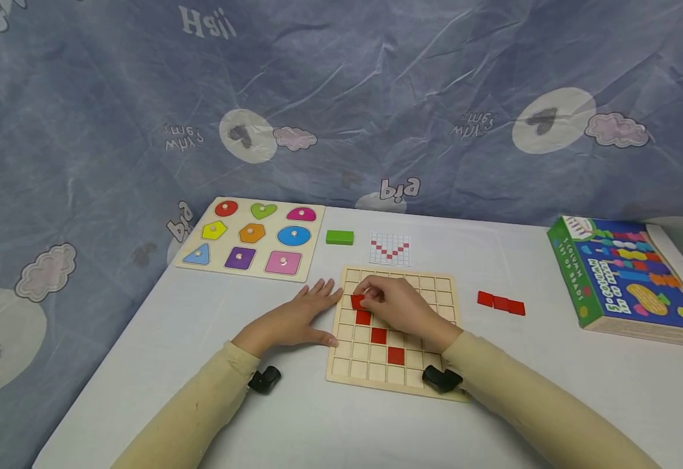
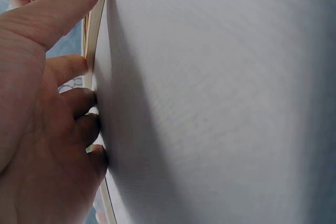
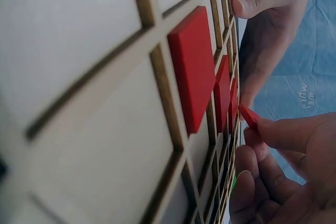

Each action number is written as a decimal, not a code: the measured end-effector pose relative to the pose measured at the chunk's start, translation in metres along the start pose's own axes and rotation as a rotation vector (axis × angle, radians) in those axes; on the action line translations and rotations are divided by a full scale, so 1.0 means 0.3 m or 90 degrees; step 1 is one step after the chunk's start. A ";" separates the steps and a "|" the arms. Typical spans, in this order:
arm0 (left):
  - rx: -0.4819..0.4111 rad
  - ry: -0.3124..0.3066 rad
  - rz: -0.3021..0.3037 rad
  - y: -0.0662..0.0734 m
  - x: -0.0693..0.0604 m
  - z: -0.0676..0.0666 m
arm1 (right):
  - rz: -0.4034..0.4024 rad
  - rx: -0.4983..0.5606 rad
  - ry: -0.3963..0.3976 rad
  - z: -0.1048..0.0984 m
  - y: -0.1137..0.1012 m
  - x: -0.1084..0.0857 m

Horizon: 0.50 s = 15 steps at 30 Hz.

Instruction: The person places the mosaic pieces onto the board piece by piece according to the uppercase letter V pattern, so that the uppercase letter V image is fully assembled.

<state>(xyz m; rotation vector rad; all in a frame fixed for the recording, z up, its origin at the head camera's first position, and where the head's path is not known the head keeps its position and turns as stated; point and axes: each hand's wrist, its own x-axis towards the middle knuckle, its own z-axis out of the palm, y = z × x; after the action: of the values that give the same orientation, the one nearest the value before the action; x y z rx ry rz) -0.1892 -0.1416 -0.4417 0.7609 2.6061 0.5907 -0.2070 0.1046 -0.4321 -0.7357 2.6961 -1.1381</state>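
A wooden grid board point(image 1: 396, 389) lies on the white table with red square tiles point(image 1: 396, 355) set in a diagonal. My right hand point(image 1: 396, 306) pinches a red tile point(image 1: 357, 301) between thumb and finger over the board's upper left; in the right wrist view that tile point(image 3: 249, 117) is tilted at the fingertips. With fingers spread, my left hand point(image 1: 294, 319) rests at the board's left edge, thumb and fingertips touching it. The left wrist view shows the left hand point(image 2: 47, 114) against the board's edge point(image 2: 94, 30).
Three red tiles point(image 1: 501, 303) lie right of the board. Behind it are a pattern card point(image 1: 390, 249) and a green block point(image 1: 339, 238). A shape puzzle point(image 1: 247, 240) lies back left; a bead game box point(image 1: 628, 280) stands at the right.
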 end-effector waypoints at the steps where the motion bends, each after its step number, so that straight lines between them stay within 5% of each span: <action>1: 0.000 0.001 0.002 0.000 0.000 0.000 | -0.001 -0.005 0.001 0.002 -0.003 0.003; 15: -0.001 0.000 0.003 -0.003 0.000 -0.001 | 0.008 -0.034 -0.014 0.029 -0.017 0.044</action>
<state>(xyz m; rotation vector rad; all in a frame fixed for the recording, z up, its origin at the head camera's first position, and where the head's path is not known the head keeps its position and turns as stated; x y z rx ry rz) -0.1897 -0.1422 -0.4420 0.7668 2.6046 0.5936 -0.2139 0.0897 -0.4339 -0.7346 2.7188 -1.0525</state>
